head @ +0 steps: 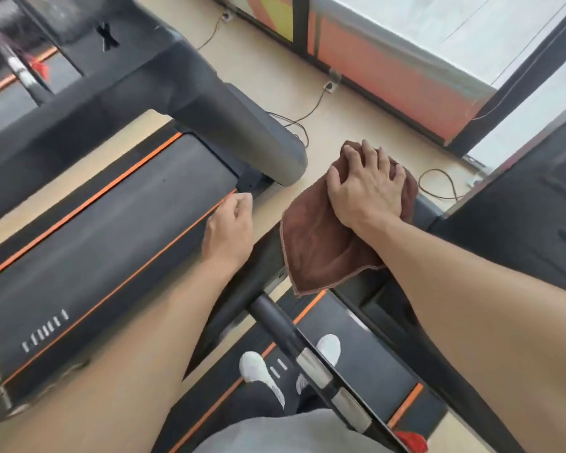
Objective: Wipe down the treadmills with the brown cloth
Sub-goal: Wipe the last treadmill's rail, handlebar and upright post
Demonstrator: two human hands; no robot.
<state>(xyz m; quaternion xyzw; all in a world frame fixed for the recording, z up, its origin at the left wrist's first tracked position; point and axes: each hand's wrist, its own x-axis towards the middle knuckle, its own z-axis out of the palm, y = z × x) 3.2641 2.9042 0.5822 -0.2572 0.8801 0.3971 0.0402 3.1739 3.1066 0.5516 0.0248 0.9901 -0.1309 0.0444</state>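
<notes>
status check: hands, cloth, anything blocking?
Right hand presses brown cloth flat on the treadmill's black handrail. Left hand loosely curled, holds nothing. Nothing blocking the wipe path; power cords lie on floor beyond.

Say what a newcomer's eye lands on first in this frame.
First the brown cloth right of centre, pressed flat under the right hand on a dark treadmill part. Next the orange-striped treadmill belt running across the left half, with the left hand loosely curled beside its near stripe, holding nothing. Below, white shoes stand on a second belt.
</notes>
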